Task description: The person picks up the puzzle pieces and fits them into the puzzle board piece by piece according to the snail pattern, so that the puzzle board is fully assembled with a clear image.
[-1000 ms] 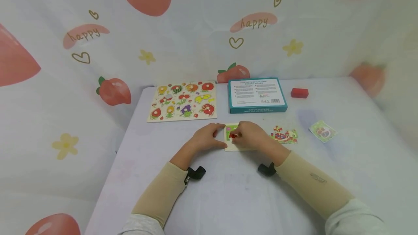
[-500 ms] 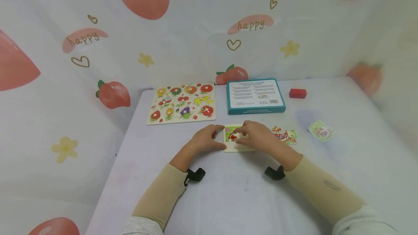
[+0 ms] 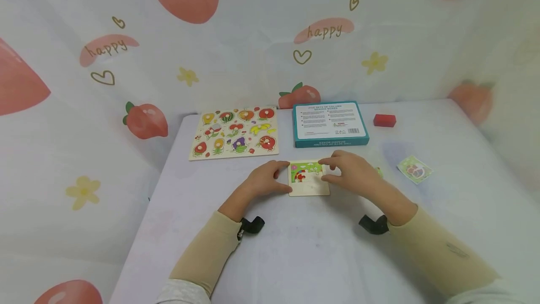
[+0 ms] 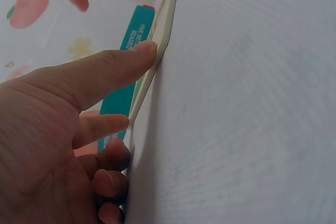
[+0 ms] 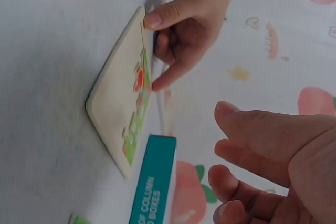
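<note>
A small wooden jigsaw board (image 3: pixel 310 186) lies flat on the table in the head view. A strip of green pieces and a red piece (image 3: pixel 300 176) sit in its upper and left part; the rest is bare wood. My left hand (image 3: pixel 265 179) holds the board's left edge, thumb at the near corner and index finger at the far one. My right hand (image 3: pixel 352 172) hovers by the board's right edge, thumb and index finger apart with nothing between them. Loose jigsaw pieces (image 3: pixel 378 171) are mostly hidden behind the right hand.
At the back stand a fruit peg puzzle (image 3: pixel 234 134), a teal-edged box (image 3: pixel 331 125) and a red block (image 3: pixel 385 120). A picture card (image 3: pixel 415 170) lies to the right. Behind the table hangs a printed cloth (image 3: pixel 244 36).
My right hand has let go of the red piece on the board and moved right, uncovering the green strip. It now covers most of the loose pieces. My left hand stays put.
</note>
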